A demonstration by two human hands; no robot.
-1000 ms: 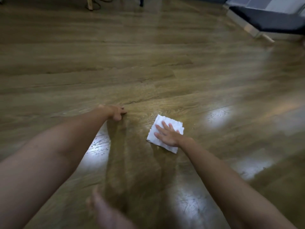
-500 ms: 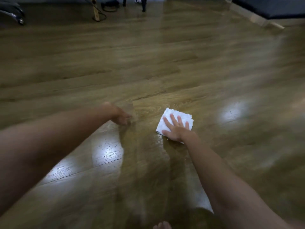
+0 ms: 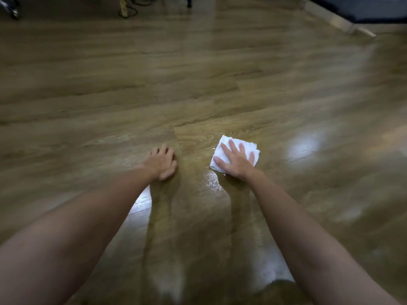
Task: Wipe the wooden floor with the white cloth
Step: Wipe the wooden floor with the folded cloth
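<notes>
A folded white cloth [image 3: 247,145] lies flat on the glossy wooden floor [image 3: 198,89], a little right of centre. My right hand [image 3: 236,160] presses down on it with fingers spread, covering most of its near half. My left hand [image 3: 161,162] rests palm down on the bare floor about a hand's width to the left of the cloth, fingers slightly curled, holding nothing. A wet sheen shows on the boards just below the cloth.
A dark low platform with a pale edge [image 3: 356,16] sits at the far right. A wooden furniture leg with cables [image 3: 123,7] and a dark leg [image 3: 189,2] stand at the far edge. A metal object [image 3: 10,6] is at the top left.
My right hand has slid the cloth farther forward and to the right across the floor. My left hand has shifted forward too and now lies flat beside it.
</notes>
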